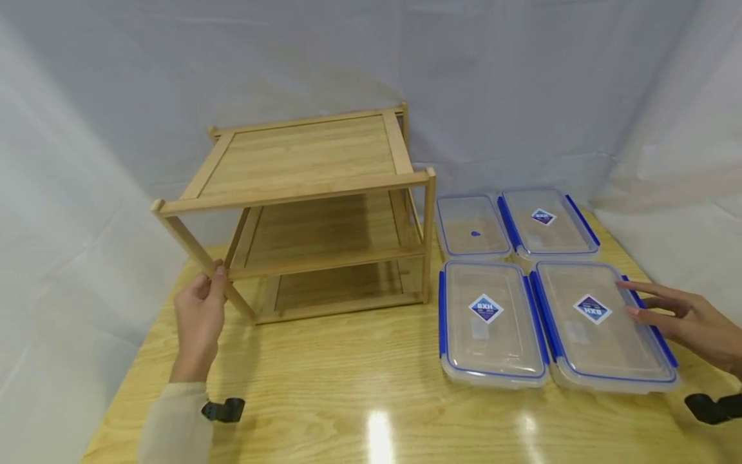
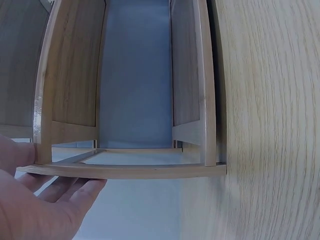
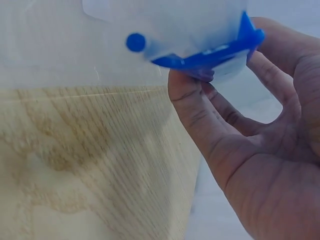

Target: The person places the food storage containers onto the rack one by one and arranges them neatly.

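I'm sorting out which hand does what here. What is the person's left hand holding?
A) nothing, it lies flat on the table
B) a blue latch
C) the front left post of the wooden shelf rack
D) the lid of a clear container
C: in the head view the left hand grips the front left post of the wooden shelf rack, while the right hand touches the nearest container.

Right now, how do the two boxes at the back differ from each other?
The back-left box has no blue clips along its sides and no diamond label, only a small blue dot on its lid. The back-right box has blue clips on both long sides and a blue diamond label. Both are clear, rectangular, lying flat side by side on the table.
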### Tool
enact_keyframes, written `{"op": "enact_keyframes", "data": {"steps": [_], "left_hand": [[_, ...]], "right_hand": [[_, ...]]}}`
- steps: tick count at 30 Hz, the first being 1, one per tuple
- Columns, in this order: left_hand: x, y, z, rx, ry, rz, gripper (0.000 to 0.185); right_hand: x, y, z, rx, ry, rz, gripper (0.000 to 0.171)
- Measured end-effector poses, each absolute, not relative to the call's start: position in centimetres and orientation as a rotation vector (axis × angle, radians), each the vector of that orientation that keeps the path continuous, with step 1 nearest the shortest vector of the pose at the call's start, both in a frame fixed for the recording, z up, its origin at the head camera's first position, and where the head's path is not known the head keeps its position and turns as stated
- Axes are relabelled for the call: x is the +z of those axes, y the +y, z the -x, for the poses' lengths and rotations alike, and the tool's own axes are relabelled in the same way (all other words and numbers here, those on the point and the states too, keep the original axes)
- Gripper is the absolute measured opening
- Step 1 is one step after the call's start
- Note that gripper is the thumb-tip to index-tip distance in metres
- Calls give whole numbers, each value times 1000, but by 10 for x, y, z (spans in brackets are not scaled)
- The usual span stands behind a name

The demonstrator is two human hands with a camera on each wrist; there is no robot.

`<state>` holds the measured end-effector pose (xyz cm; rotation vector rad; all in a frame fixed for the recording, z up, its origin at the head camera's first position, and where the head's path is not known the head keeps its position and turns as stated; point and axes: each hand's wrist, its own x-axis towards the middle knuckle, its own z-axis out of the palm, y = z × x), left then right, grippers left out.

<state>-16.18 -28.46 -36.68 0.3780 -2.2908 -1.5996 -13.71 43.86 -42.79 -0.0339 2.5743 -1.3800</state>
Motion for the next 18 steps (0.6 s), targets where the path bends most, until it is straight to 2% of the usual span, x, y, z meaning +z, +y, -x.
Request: {"op": "enact_keyframes", "data": {"steps": [18], "left_hand": [[-366,-283,160,-1565,-2311,-378,56]], "right_hand": [[-434,443,133,-1485,2585,76,61]]}}
